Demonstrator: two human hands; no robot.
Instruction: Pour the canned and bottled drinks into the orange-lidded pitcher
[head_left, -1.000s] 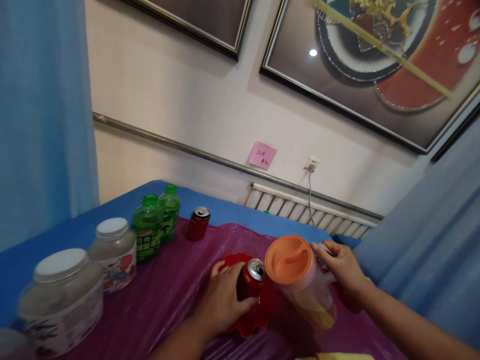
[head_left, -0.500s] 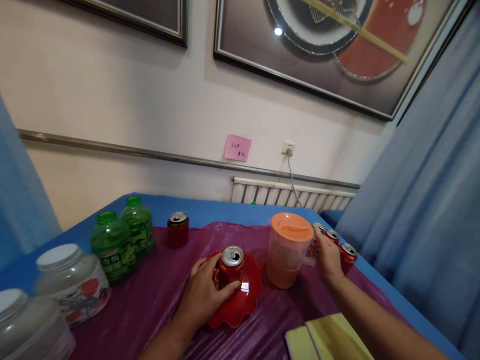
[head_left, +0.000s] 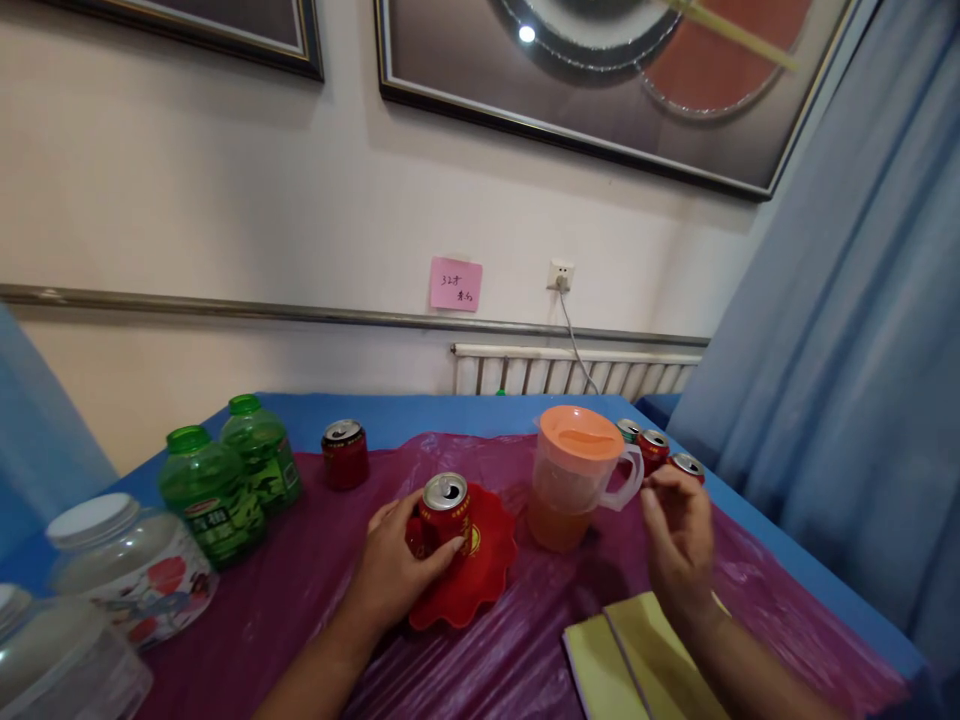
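I monitor one head-mounted view: it faces forward and slightly down across the counter [head_left: 450,413], left hand [head_left: 396,562] and right hand [head_left: 681,535] at close range, wall [head_left: 225,180] beyond.

This seems a domestic-style room, with a radiator [head_left: 525,353], blue curtain [head_left: 840,330], framed picture [head_left: 577,112].
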